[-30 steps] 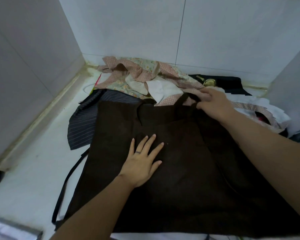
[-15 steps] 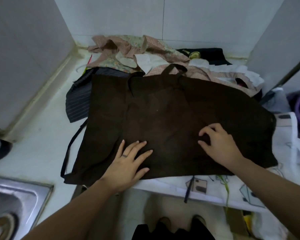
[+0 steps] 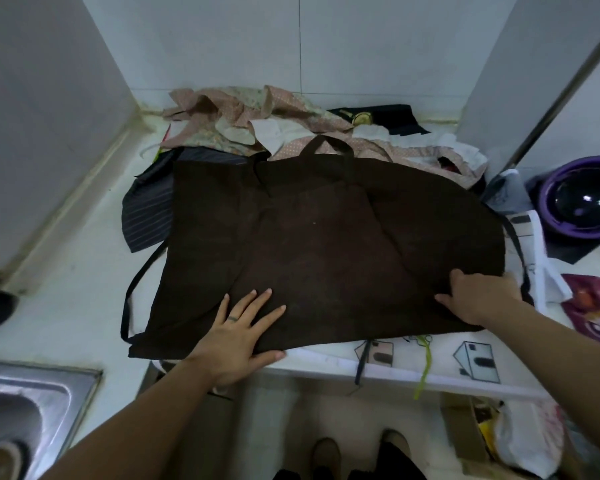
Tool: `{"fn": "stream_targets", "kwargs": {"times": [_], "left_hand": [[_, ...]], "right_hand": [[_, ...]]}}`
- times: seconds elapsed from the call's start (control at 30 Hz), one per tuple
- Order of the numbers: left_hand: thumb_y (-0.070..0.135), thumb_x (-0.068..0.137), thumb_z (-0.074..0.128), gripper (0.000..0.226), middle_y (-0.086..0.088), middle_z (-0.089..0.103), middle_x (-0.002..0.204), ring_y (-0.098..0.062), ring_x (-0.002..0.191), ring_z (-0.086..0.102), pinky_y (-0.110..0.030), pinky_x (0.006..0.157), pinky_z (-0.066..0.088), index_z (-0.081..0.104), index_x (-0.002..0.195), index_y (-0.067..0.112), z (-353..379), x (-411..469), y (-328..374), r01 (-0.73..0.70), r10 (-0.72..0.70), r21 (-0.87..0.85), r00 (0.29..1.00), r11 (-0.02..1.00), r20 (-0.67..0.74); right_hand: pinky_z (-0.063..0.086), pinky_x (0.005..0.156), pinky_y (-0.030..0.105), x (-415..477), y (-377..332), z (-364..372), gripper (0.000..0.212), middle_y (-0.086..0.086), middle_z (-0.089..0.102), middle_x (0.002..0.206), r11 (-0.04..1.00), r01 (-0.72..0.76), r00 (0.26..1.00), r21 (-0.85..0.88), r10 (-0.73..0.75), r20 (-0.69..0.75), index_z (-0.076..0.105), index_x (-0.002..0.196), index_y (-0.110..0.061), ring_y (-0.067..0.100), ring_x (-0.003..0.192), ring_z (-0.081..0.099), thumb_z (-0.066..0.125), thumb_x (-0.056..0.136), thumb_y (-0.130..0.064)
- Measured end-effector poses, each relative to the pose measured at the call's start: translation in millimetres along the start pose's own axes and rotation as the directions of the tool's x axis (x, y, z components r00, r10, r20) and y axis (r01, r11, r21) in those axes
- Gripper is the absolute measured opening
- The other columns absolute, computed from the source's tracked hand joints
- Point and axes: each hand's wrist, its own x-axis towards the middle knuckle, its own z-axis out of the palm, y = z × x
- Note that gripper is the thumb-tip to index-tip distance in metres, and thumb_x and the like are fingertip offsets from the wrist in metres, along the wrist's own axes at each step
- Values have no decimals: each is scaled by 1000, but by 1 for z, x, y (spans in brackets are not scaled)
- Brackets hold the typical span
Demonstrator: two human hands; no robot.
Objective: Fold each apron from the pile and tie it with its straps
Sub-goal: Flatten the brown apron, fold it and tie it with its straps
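Observation:
A dark brown apron (image 3: 319,244) lies spread flat on the white counter, its neck loop (image 3: 326,147) at the far edge and a dark waist strap (image 3: 136,285) trailing off its left side. My left hand (image 3: 239,337) presses flat, fingers spread, on the apron's near edge left of centre. My right hand (image 3: 478,296) rests on the apron's near right corner, fingers curled at the hem; whether it pinches the cloth is unclear. Behind lies the pile (image 3: 291,129) of pink dotted, floral and white aprons, plus a dark striped one (image 3: 149,206) at the left.
A printed white cloth (image 3: 465,362) lies under the brown apron and hangs over the counter's front edge. A steel sink (image 3: 25,417) is at the near left. A purple bowl (image 3: 582,199) sits at the right. Tiled walls close in the back and left.
My right hand has slid from the apron's neck loop down to its near right corner. My left hand has moved toward the near edge. The view has tilted down and back.

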Motion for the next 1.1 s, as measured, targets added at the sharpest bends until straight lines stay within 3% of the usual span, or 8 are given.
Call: {"fn": "stream_targets", "kwargs": {"times": [0.13, 0.23, 0.33, 0.47, 0.6, 0.7, 0.9, 1.1], "left_hand": [[82, 71, 2, 87, 11, -19, 156, -14, 145, -18, -48, 113, -17, -6, 148, 43, -3, -2, 4, 21, -20, -13, 999, 1000, 28], [77, 83, 14, 78, 7, 2, 159, -15, 146, 0, -49, 116, -4, 13, 150, 38, -6, 0, 3, -52, 52, 12, 998, 999, -41], [55, 90, 36, 58, 1, 44, 146, -17, 133, 43, -48, 108, 31, 41, 141, 27, -7, -2, 3, -136, 141, 86, 988, 987, -56], [36, 82, 46, 56, 1, 51, 139, -14, 124, 53, -41, 100, 43, 45, 137, 24, -7, -7, 4, -166, 175, 102, 980, 981, -93], [11, 59, 79, 81, -4, 55, 136, -20, 118, 59, -39, 101, 35, 53, 134, 24, -2, -6, -3, -30, 35, 51, 993, 998, -112], [-1, 72, 67, 78, -11, 38, 149, -30, 134, 42, -44, 109, 18, 41, 143, 19, -2, -6, -7, -7, 2, -53, 996, 999, -95], [19, 101, 38, 60, 2, 0, 161, -15, 147, 9, -24, 118, 13, 7, 153, 20, -33, -10, -19, 117, -99, -139, 987, 983, 128], [14, 98, 39, 39, -4, 49, 140, -21, 127, 46, -28, 107, 32, 52, 135, 18, -104, -9, -17, 299, -212, -347, 940, 889, 267]], "right_hand": [[32, 101, 44, -10, 14, 10, 45, 3, 59, 119, 995, -21, 967, -93, -4, -256, 45, 126, -22, 25, 115, 51, 44, 92, -51], [45, 88, 46, -27, -5, 12, 35, 6, 62, 103, 897, 440, 634, -37, -339, -695, 62, 108, -18, 28, 97, 58, 73, 77, -31], [43, 93, 35, -52, -41, 15, 36, -2, 58, 117, 593, 801, 468, -79, -703, -535, 60, 118, -22, 18, 107, 55, 62, 82, -29], [20, 112, 25, -54, -63, 32, 58, -3, 29, 150, 643, 766, 617, -13, -740, -268, 30, 147, -21, 14, 137, 27, 49, 92, -24], [52, 83, 21, -41, -62, 45, 79, -1, 67, 113, 682, 723, 623, -106, -711, -328, 69, 114, -17, 13, 101, 66, 90, 38, -13], [54, 75, 19, -34, -58, 45, 86, 0, 72, 104, 734, 671, 678, -107, -665, -314, 73, 105, -15, 12, 91, 70, 88, 22, -3], [21, 112, 21, -43, -40, 19, 61, -2, 18, 158, 775, 626, 749, -81, -627, -216, 12, 152, -17, 11, 143, 21, 38, 98, -9], [49, 90, 31, -41, -29, -24, 50, 7, 56, 125, 805, 589, 804, -67, -592, -51, 47, 137, -15, 19, 107, 58, 41, 91, 4]]}}
